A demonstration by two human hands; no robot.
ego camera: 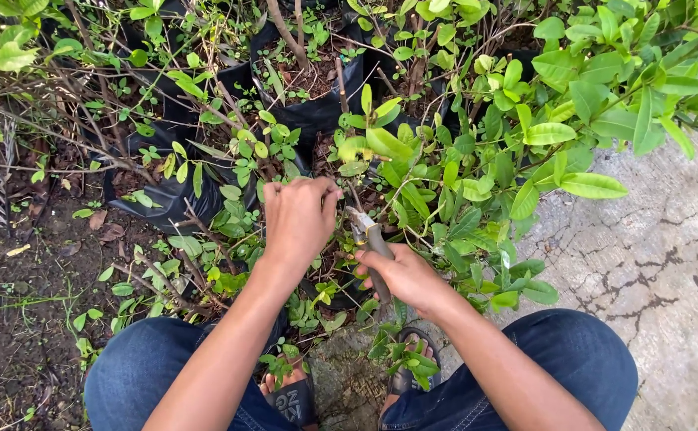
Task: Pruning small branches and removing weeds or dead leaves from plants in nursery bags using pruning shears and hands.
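Green leafy stems fill the black grow bags [165, 195]; none looks cut yet, so the pruning appears barely begun. The left hand [297, 219] reaches forward, fingers pinched on a thin stem [354, 195]. The right hand [405, 279], wrist bent inward, grips the pruning shears [367, 239], whose blades point up just beside that stem.

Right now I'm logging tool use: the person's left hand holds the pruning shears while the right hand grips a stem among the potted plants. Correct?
Not quite. In the head view the right hand holds the pruning shears, while the left hand grips a stem among the potted plants.
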